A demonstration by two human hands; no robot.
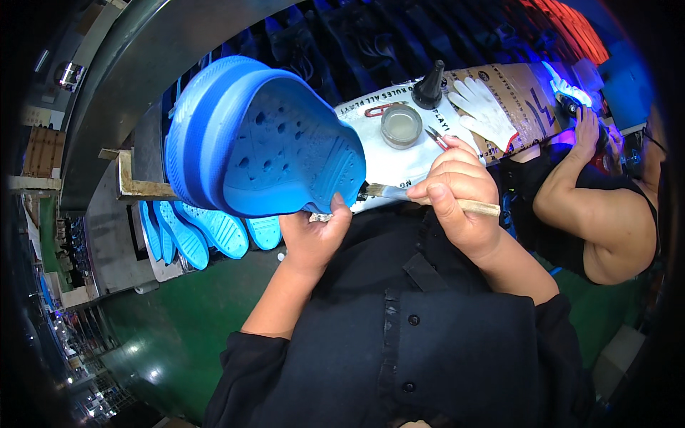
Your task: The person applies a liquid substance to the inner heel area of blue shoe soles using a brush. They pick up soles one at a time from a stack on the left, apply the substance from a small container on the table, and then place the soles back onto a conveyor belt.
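A large blue clog (267, 153) with several holes in its upper is held up at the left, its opening turned toward me. My left hand (314, 235) grips its lower rim, thumb raised against the edge and the other fingers partly hidden behind. In my right hand (460, 203) is a flat paintbrush (391, 192) with a pale wooden handle, pinched between thumb and fingers. The brush's dark bristle tip meets or nearly meets the clog's right end. Beyond my right hand stands a round glass jar (401, 127) holding a cloudy, pale substance.
Red-handled snips (436, 137), a red tool (384, 109), a black nozzle bottle (429, 87) and a white glove (484, 110) lie or stand on the printed covering. Blue insoles (222, 230) rest below the clog, near a metal frame (132, 187). A co-worker's arm (596, 200) is at right.
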